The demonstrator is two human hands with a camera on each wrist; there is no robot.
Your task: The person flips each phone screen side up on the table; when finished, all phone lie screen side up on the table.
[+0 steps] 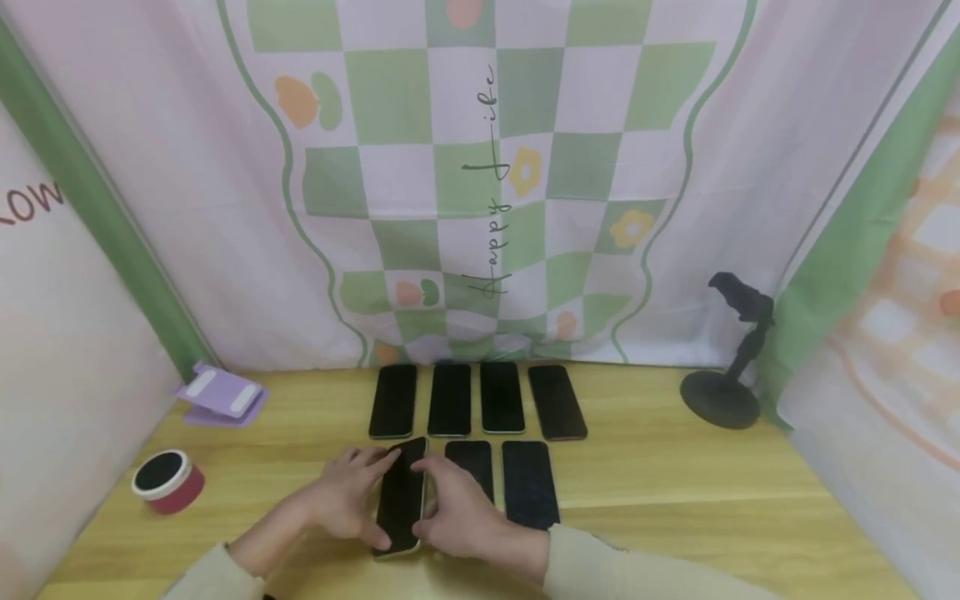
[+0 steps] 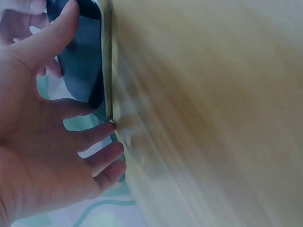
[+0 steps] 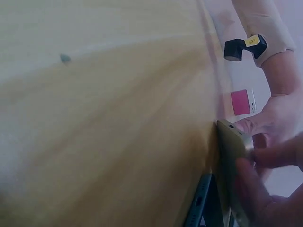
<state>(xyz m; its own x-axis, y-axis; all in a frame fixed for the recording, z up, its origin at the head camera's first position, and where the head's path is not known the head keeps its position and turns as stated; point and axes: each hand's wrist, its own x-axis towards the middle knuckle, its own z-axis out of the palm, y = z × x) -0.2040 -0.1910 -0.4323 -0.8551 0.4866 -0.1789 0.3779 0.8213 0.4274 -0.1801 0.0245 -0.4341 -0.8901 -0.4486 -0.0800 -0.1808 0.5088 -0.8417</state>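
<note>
A dark-screened smartphone (image 1: 401,500) with a pale edge is between both hands at the front of the wooden table, its face up. My left hand (image 1: 341,496) grips its left side, thumb at the lower corner and index finger near the top. From the right, my right hand (image 1: 468,512) holds the opposite long edge between fingers and thumb. In the right wrist view the phone (image 3: 232,163) shows its light rim close to the tabletop; whether it touches is unclear. Just right lie a partly covered phone (image 1: 476,462) and another phone (image 1: 530,483).
Behind, several black phones stand in a row, including the leftmost phone (image 1: 393,400) and the rightmost phone (image 1: 557,402). A purple folding stand (image 1: 225,393) and a red-and-white round tub (image 1: 168,481) sit at left. A black stand (image 1: 722,398) is at back right, before the curtain (image 1: 525,317).
</note>
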